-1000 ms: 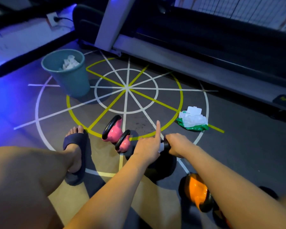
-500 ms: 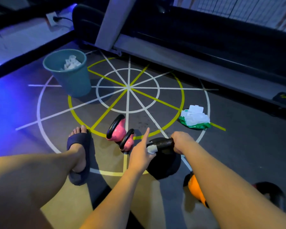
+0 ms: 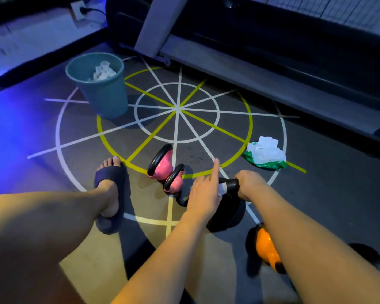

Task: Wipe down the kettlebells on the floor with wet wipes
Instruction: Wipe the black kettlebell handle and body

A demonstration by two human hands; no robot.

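Wiping the handle of the black kettlebell (image 3: 228, 213), which stands on the floor between our arms.
Our left hand (image 3: 203, 194) pinches a wet wipe (image 3: 223, 189) round the handle, index finger raised. Our right hand (image 3: 249, 184) grips the other end. Next, we judge, comes its body, needing a steadying hold. On the line-painted floor (image 3: 53, 132) are the wipes pack (image 3: 266, 155) and bin (image 3: 101, 93), with a treadmill (image 3: 250, 69) behind.

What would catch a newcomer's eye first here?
Both hands meet on the handle of the black kettlebell at centre: the left hand holds a wet wipe against it, the right hand grips it. Two pink kettlebells sit just left, an orange kettlebell near right, and a teal bin holding crumpled wipes far left.
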